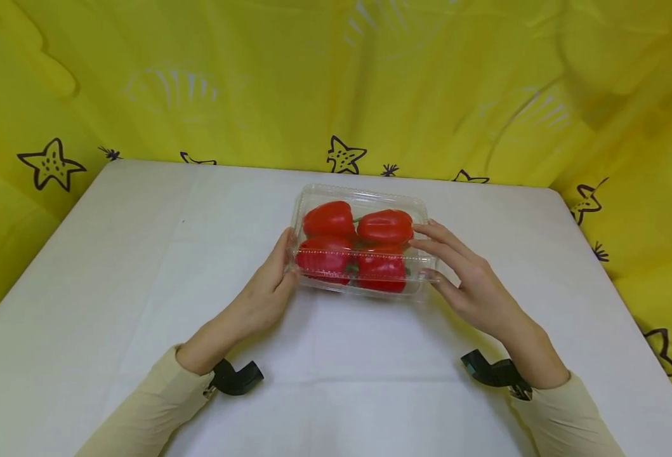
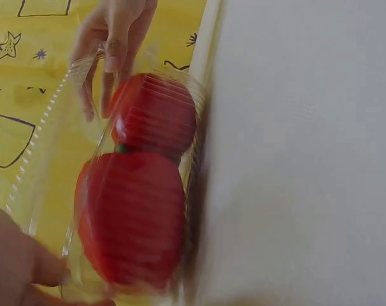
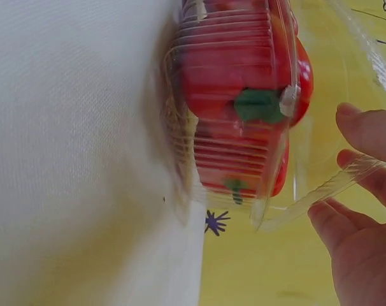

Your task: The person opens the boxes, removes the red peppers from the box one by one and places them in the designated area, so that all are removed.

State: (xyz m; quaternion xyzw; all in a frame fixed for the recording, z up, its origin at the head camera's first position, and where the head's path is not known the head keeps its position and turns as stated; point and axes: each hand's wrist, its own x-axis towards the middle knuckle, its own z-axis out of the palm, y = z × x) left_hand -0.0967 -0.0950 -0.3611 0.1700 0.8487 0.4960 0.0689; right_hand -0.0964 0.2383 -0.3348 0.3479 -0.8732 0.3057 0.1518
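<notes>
A clear plastic clamshell container (image 1: 364,197) on the white table holds several red bell peppers (image 1: 328,219) with green stems. Its hinged lid (image 3: 330,191) stands partly raised, the front edge above the base. My left hand (image 1: 264,289) grips the container's left side, thumb toward the front; in the left wrist view, part of that hand (image 2: 21,261) shows at the near corner. At the right end, my right hand (image 1: 473,285) holds the lid's edge between thumb and fingers. The right wrist view shows the thumb (image 3: 371,134) on one side of that edge and fingers on the other.
A white cloth covers the table (image 1: 336,393). Behind it and along its sides hangs a yellow curtain (image 1: 290,82) printed with starfish and shells. Black wrist devices (image 1: 237,377) sit at both cuffs, below the hands.
</notes>
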